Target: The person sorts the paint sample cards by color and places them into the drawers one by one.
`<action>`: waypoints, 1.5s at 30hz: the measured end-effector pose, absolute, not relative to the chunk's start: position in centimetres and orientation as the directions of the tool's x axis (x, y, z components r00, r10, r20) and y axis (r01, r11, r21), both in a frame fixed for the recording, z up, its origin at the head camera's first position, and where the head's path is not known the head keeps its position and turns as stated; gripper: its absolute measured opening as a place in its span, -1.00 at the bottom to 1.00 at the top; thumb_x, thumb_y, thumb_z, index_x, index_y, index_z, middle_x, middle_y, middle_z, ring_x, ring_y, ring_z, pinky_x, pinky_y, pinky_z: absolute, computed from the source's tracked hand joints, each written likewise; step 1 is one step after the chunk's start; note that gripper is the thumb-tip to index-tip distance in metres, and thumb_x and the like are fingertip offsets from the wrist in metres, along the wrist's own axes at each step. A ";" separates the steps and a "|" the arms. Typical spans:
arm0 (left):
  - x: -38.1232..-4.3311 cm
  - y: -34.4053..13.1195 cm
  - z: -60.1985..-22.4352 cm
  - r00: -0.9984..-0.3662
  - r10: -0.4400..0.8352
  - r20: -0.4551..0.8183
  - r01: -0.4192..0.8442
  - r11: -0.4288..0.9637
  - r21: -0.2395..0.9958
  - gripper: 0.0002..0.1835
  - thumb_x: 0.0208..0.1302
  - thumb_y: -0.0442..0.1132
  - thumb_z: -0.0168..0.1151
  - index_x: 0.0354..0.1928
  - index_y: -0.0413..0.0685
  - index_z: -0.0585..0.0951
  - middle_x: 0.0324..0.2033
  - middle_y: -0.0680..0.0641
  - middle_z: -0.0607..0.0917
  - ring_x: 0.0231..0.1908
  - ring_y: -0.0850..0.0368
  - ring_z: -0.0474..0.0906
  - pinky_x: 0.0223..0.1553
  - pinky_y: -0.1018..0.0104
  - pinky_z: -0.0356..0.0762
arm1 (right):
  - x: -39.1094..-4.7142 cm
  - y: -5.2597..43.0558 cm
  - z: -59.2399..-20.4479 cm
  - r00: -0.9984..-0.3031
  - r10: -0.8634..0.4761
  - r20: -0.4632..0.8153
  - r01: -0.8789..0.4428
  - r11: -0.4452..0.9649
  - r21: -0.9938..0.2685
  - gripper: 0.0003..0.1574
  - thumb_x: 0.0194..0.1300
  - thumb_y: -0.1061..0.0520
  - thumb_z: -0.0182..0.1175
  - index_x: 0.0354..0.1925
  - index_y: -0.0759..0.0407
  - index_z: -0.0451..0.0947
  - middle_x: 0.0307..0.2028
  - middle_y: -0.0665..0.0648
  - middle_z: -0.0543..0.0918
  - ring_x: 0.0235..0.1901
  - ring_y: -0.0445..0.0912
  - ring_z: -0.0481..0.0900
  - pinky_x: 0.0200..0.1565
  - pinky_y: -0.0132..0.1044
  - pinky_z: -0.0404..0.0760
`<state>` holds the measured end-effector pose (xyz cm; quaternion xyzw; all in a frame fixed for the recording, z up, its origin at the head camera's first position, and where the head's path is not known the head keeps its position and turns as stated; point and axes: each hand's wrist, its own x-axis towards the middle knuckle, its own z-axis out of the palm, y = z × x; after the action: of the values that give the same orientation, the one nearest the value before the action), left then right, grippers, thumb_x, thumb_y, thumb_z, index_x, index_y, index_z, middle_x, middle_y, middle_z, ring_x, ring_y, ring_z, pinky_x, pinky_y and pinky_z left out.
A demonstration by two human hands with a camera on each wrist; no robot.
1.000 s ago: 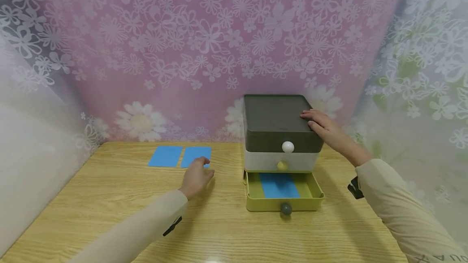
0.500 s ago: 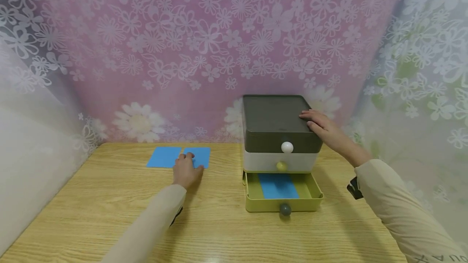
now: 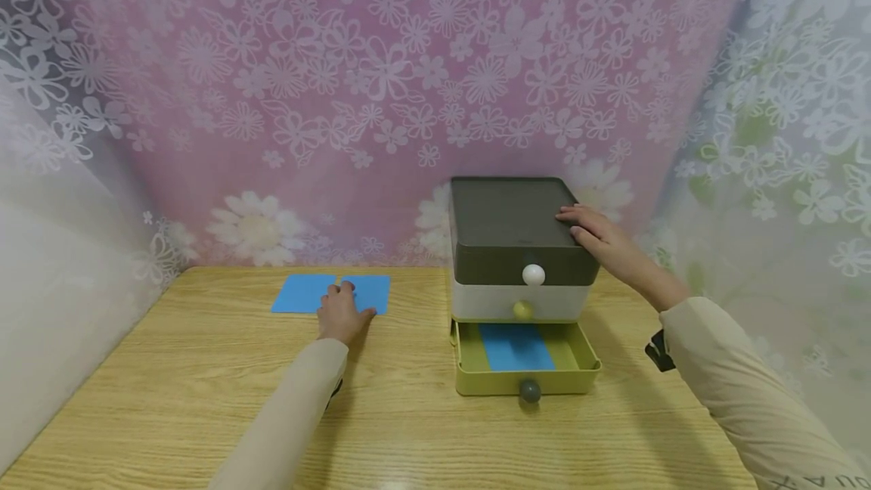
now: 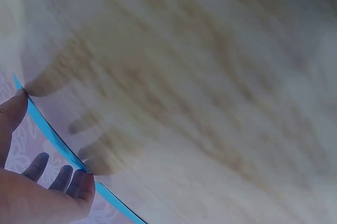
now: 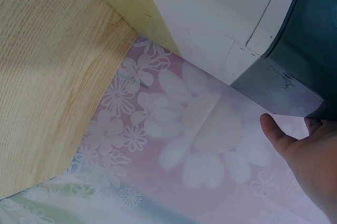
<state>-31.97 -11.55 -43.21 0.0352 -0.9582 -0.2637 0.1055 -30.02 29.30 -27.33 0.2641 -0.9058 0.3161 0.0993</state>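
Note:
In the head view, two flat blue cards lie side by side toward the back left of the table; the left card (image 3: 304,293) is partly covered by my fingers. My left hand (image 3: 339,320) spans the right card (image 3: 374,293), curled fingers at its left edge and thumb near its right front corner. The left wrist view has thumb and fingertips on this card's (image 4: 50,134) opposite ends. My right hand (image 3: 599,237) rests on the right edge of the dark top of a small drawer unit (image 3: 510,210). Its bottom drawer (image 3: 524,383) stands pulled out, with another blue card (image 3: 517,348) inside.
A white knob (image 3: 534,275) and a yellow knob (image 3: 522,310) mark the two upper drawers, both closed. A dark knob (image 3: 529,391) projects from the pulled-out drawer. Flowered cloth (image 3: 374,97) hangs behind the wooden table (image 3: 381,414).
My left hand has moved a little left, from above the right card to its front edge, with fingers and thumb at its sides. The right hand stays on the drawer unit.

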 end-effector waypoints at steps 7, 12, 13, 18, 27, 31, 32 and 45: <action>-32.2 -11.9 -42.9 -0.982 -0.122 0.141 -0.015 0.804 0.594 -0.29 -0.03 -0.13 0.41 0.14 -0.26 0.35 0.06 -0.38 0.36 0.02 -0.38 0.31 0.00 -0.22 0.31 | -30.1 29.3 -27.3 -0.839 -0.417 0.349 -0.544 0.660 -0.518 -0.53 0.43 0.16 -0.16 0.22 0.36 0.25 0.29 0.40 0.18 0.36 0.30 -0.12 0.26 0.29 -0.09; -32.3 -12.2 -42.5 -0.992 -0.098 0.084 -0.026 0.790 0.612 -0.28 -0.05 -0.15 0.43 0.17 -0.21 0.34 0.13 -0.40 0.31 0.09 -0.42 0.25 0.08 -0.28 0.21 | -30.1 29.3 -27.4 -0.837 -0.419 0.353 -0.548 0.656 -0.519 -0.53 0.43 0.17 -0.17 0.22 0.37 0.25 0.29 0.41 0.17 0.36 0.31 -0.13 0.26 0.29 -0.10; -32.3 -12.2 -42.4 -0.992 -0.094 0.080 -0.026 0.790 0.613 -0.28 -0.04 -0.15 0.42 0.17 -0.21 0.34 0.14 -0.40 0.30 0.09 -0.42 0.24 0.08 -0.28 0.20 | -30.1 29.3 -27.4 -0.838 -0.418 0.350 -0.545 0.656 -0.522 -0.52 0.43 0.16 -0.17 0.22 0.37 0.25 0.29 0.41 0.17 0.36 0.30 -0.13 0.26 0.29 -0.11; -32.2 -12.2 -42.6 -0.993 -0.085 0.085 -0.017 0.797 0.604 -0.30 0.03 -0.07 0.36 0.18 -0.21 0.34 0.11 -0.39 0.33 0.10 -0.42 0.24 0.09 -0.30 0.18 | -30.0 29.3 -27.3 -0.843 -0.416 0.341 -0.538 0.656 -0.529 -0.52 0.44 0.15 -0.18 0.23 0.37 0.24 0.29 0.40 0.16 0.36 0.30 -0.14 0.27 0.28 -0.11; -32.4 -12.0 -42.5 -0.994 -0.091 0.063 -0.035 0.797 0.603 -0.17 -0.08 -0.09 0.44 0.24 -0.17 0.28 0.14 -0.42 0.29 0.11 -0.47 0.19 0.13 -0.28 0.13 | -29.9 29.2 -27.2 -0.844 -0.416 0.339 -0.537 0.655 -0.531 -0.51 0.43 0.16 -0.18 0.23 0.39 0.23 0.29 0.41 0.16 0.36 0.30 -0.13 0.27 0.28 -0.11; -32.7 -12.2 -42.4 -0.996 -0.082 0.018 -0.053 0.783 0.619 -0.13 -0.12 -0.12 0.47 0.26 -0.13 0.26 0.18 -0.43 0.24 0.12 -0.49 0.14 0.14 -0.29 0.10 | -29.9 29.2 -27.2 -0.845 -0.415 0.338 -0.535 0.656 -0.532 -0.52 0.43 0.16 -0.18 0.22 0.39 0.24 0.29 0.41 0.16 0.36 0.30 -0.13 0.27 0.27 -0.10; -32.7 -12.3 -42.4 -0.997 -0.079 0.008 -0.057 0.781 0.622 -0.12 -0.13 -0.13 0.48 0.26 -0.12 0.26 0.18 -0.43 0.23 0.12 -0.49 0.14 0.14 -0.29 0.10 | -29.9 29.2 -27.2 -0.844 -0.415 0.339 -0.536 0.655 -0.533 -0.52 0.43 0.16 -0.18 0.22 0.39 0.24 0.29 0.41 0.16 0.36 0.30 -0.13 0.27 0.27 -0.11; -32.5 -12.4 -41.9 -0.996 -0.084 -0.030 -0.084 0.758 0.647 -0.09 -0.22 -0.16 0.53 0.24 -0.12 0.30 0.15 -0.39 0.34 0.13 -0.48 0.14 0.15 -0.29 0.09 | -30.1 29.4 -27.4 -0.842 -0.422 0.338 -0.540 0.650 -0.535 -0.51 0.43 0.17 -0.18 0.23 0.39 0.23 0.30 0.41 0.16 0.36 0.29 -0.12 0.26 0.28 -0.09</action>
<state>-32.50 -12.37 -41.90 0.0446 -0.9375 -0.3451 0.0002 -30.12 29.35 -27.38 0.2661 -0.9036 0.3230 0.0917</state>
